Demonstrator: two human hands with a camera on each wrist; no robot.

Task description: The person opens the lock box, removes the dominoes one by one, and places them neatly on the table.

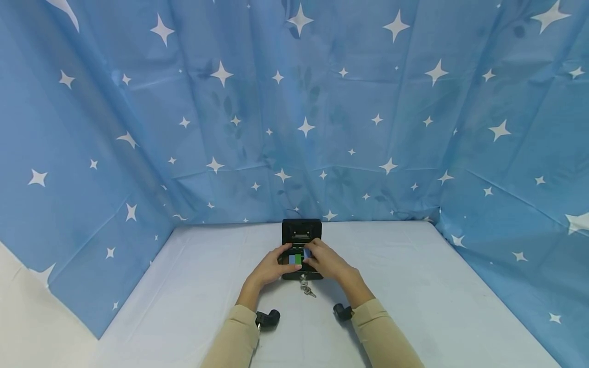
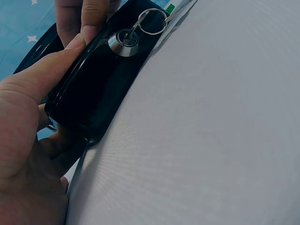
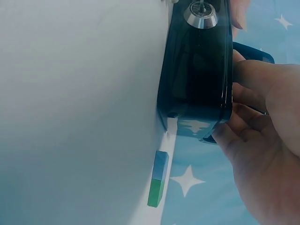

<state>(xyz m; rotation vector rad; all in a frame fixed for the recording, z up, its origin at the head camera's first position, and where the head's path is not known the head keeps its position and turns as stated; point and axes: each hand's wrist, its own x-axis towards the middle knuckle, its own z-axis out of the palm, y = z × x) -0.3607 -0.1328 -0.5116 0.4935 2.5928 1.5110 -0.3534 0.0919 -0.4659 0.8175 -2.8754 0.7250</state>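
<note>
Pinching a blue block (image 1: 307,252), the right hand (image 1: 327,260) overlies the black box (image 1: 315,276); the left hand (image 1: 268,269), half-curled, grips its left side.

A black box (image 1: 289,276) is set, lid (image 1: 301,223) raised, on a counter (image 1: 207,286). Its left side is gripped by the left hand (image 1: 270,267); at its right half, a blue block (image 1: 307,252) is pinched by the right hand (image 1: 329,260). A green block (image 1: 298,258) is seen inside, keys (image 1: 307,290) in front.

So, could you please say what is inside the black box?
The black box holds a blue-and-green block; the right hand pinches a blue piece there. Anything beneath that hand or the left hand is hidden.
</note>
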